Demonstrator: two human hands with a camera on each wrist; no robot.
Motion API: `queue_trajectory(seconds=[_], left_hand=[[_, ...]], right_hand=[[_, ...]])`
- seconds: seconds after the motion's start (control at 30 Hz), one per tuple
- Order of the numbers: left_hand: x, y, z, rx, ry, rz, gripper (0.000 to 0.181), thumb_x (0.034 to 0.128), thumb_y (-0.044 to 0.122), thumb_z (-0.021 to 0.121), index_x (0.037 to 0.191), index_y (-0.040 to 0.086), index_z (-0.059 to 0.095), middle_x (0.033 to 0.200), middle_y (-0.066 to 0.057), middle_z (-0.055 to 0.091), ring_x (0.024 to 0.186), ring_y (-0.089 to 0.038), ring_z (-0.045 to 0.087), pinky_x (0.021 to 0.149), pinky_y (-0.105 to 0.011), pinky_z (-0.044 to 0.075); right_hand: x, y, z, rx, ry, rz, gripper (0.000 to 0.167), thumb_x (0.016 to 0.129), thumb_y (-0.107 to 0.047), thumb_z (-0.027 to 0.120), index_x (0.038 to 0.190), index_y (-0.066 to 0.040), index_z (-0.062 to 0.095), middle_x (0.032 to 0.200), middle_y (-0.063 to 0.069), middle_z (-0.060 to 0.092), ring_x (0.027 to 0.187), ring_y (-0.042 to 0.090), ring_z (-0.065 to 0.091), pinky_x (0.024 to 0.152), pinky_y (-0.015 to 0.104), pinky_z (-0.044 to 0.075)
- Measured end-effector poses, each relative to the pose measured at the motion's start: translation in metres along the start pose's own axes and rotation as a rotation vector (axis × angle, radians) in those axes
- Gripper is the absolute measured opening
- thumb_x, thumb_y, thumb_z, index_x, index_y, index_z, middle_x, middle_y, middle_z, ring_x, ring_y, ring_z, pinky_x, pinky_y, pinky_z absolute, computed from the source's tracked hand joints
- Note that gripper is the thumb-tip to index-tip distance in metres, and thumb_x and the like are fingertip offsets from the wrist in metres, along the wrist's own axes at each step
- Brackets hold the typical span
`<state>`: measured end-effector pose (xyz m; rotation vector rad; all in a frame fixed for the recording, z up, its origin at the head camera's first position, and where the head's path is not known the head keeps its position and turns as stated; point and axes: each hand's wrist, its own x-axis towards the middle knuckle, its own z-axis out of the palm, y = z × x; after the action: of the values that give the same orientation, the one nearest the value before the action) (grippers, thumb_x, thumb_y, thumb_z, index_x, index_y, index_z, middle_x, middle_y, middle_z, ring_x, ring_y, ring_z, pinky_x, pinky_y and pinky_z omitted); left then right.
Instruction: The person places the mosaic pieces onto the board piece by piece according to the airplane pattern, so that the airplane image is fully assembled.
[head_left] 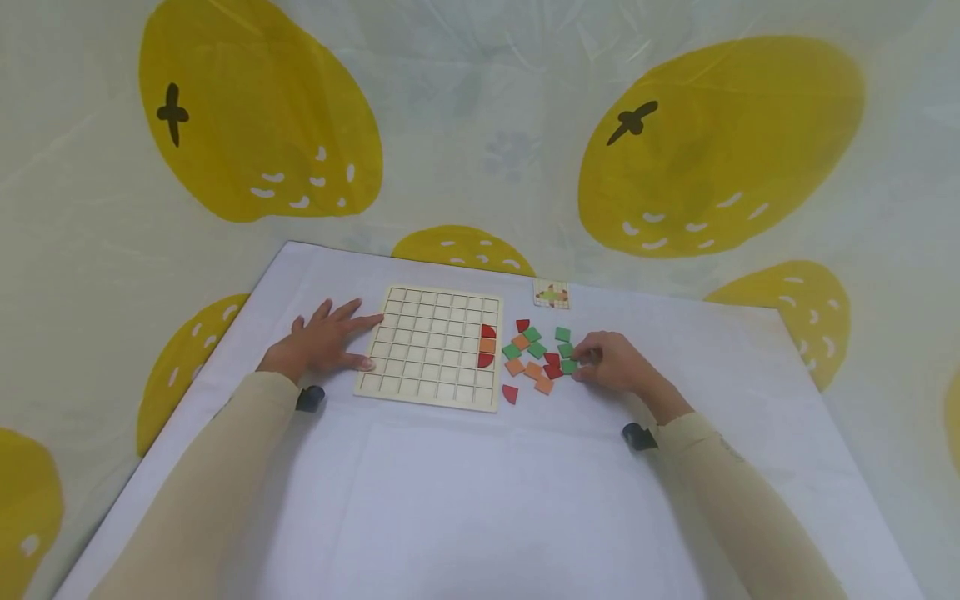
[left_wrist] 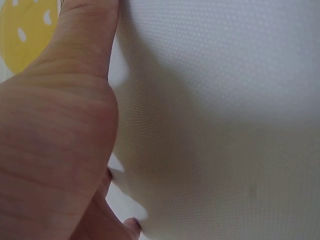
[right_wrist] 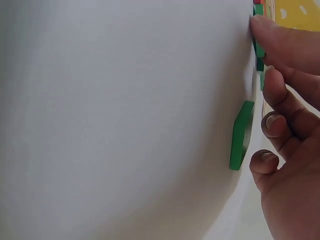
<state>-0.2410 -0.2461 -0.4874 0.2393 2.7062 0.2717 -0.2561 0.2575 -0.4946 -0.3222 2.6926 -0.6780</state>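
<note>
A pale wooden grid board (head_left: 420, 400) lies on the white table. In its right column sit an orange square (head_left: 487, 344) and two red quarter-round tiles (head_left: 486, 361) above and below it. My left hand (head_left: 322, 337) rests with spread fingers at the board's left edge, index finger and thumb touching it. To the right of the loose tiles, my right hand (head_left: 617, 363) pinches a green square tile (head_left: 569, 367) between thumb and index finger; the index tip is partly hidden. Another green tile (right_wrist: 242, 135) lies near its curled fingers in the right wrist view.
Between board and right hand lie several loose green, orange (head_left: 513, 367) and red (head_left: 510, 394) tiles, some overlapping. A small pattern card (head_left: 551, 294) lies at the table's back edge. Behind rises a cloth with yellow fruit prints (head_left: 262, 108).
</note>
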Motion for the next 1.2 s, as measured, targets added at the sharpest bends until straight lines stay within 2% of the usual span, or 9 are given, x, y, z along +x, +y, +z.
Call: queue_trajectory(seconds=[0.23, 0.67, 0.87, 1.03, 1.2], left_hand=[[0.002, -0.003, 0.001, -0.012, -0.003, 0.005, 0.094, 0.0848, 0.07, 0.071, 0.163, 0.048, 0.024, 0.179, -0.007, 0.001, 0.16, -0.055, -0.005, 0.116, -0.087, 0.005], [-0.002, 0.0, -0.001, -0.002, 0.006, 0.01, 0.093, 0.086, 0.068, 0.071, 0.163, 0.046, 0.026, 0.179, -0.008, 0.003, 0.159, -0.056, -0.002, 0.116, -0.087, 0.008], [-0.003, 0.0, -0.001, -0.011, 0.005, 0.015, 0.093, 0.0853, 0.069, 0.072, 0.163, 0.046, 0.027, 0.179, -0.008, 0.003, 0.159, -0.056, -0.002, 0.115, -0.087, 0.008], [-0.005, 0.001, -0.003, -0.011, 0.012, 0.018, 0.093, 0.0851, 0.069, 0.071, 0.163, 0.046, 0.027, 0.178, -0.009, 0.004, 0.159, -0.057, -0.002, 0.115, -0.087, 0.008], [-0.005, 0.001, -0.002, -0.015, 0.013, 0.027, 0.092, 0.086, 0.068, 0.071, 0.163, 0.046, 0.026, 0.178, -0.008, 0.003, 0.159, -0.056, -0.002, 0.116, -0.087, 0.007]], right_hand=[[0.0, -0.008, 0.003, 0.018, -0.005, -0.019, 0.029, 0.089, -0.022, 0.083, 0.117, -0.014, 0.075, 0.121, 0.01, 0.07, 0.115, 0.03, 0.057, 0.103, 0.051, 0.054], [-0.001, -0.021, 0.009, 0.024, -0.006, -0.071, 0.031, 0.087, -0.022, 0.084, 0.116, -0.015, 0.077, 0.115, 0.008, 0.068, 0.114, 0.028, 0.057, 0.103, 0.052, 0.055], [-0.003, -0.025, 0.01, 0.023, -0.003, -0.076, 0.031, 0.088, -0.021, 0.083, 0.118, -0.016, 0.076, 0.121, 0.008, 0.068, 0.12, 0.029, 0.057, 0.108, 0.054, 0.053], [-0.004, -0.031, 0.013, 0.041, 0.009, -0.122, 0.034, 0.088, -0.02, 0.084, 0.121, -0.015, 0.076, 0.119, 0.008, 0.069, 0.115, 0.028, 0.058, 0.104, 0.051, 0.055], [-0.004, -0.041, 0.014, 0.047, -0.017, -0.158, 0.033, 0.089, -0.02, 0.082, 0.122, -0.017, 0.077, 0.114, 0.005, 0.068, 0.112, 0.025, 0.057, 0.097, 0.045, 0.059]])
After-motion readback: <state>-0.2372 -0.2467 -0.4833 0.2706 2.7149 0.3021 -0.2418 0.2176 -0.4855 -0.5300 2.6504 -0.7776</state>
